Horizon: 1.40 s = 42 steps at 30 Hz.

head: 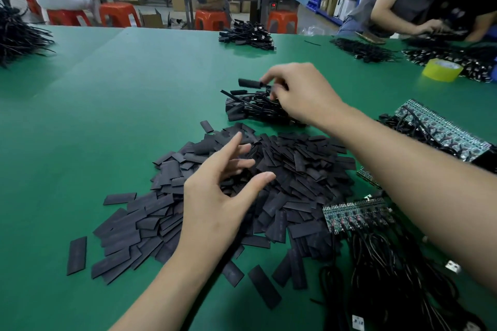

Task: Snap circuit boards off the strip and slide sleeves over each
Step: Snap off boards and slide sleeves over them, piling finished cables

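Observation:
A big heap of flat black sleeves (282,185) covers the middle of the green table (121,105). My left hand (223,191) hovers over the heap with fingers spread, holding nothing. My right hand (298,94) reaches farther out and pinches a sleeved board (250,83) on its cable just above a small pile of finished sleeved boards (258,110). A strip of circuit boards (357,215) with black cables attached lies at the right under my right forearm. A second strip of boards (441,131) lies farther right.
A tangle of black cables (390,277) with a USB plug fills the near right. A yellow tape roll (442,69), another cable bundle (247,35) and cable heaps lie at the far side. A person (430,0) works at the far right; others sit behind on orange stools.

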Each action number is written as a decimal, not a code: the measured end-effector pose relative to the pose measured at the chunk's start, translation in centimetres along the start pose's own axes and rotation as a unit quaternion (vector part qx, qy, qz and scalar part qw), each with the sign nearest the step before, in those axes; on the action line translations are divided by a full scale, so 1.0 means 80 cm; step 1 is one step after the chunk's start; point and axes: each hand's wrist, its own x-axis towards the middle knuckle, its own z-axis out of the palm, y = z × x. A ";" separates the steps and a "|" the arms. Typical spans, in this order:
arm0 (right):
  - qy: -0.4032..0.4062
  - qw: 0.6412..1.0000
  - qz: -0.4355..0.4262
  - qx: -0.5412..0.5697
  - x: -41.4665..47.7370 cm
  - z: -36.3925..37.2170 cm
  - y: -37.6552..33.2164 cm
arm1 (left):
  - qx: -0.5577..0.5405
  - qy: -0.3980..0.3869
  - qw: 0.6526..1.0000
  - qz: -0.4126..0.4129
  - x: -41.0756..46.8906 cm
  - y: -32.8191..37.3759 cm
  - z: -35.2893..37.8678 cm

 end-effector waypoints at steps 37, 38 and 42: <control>-0.175 0.944 0.008 0.278 -0.176 -0.019 0.022 | 0.011 -0.172 0.983 -0.067 -0.014 0.003 0.010; -0.174 0.944 0.011 0.279 -0.177 -0.016 0.025 | -0.008 -0.169 0.982 -0.080 -0.013 0.002 0.009; -0.175 0.948 -0.003 0.267 -0.185 -0.007 0.036 | -0.047 -0.179 0.977 -0.109 -0.010 0.003 0.010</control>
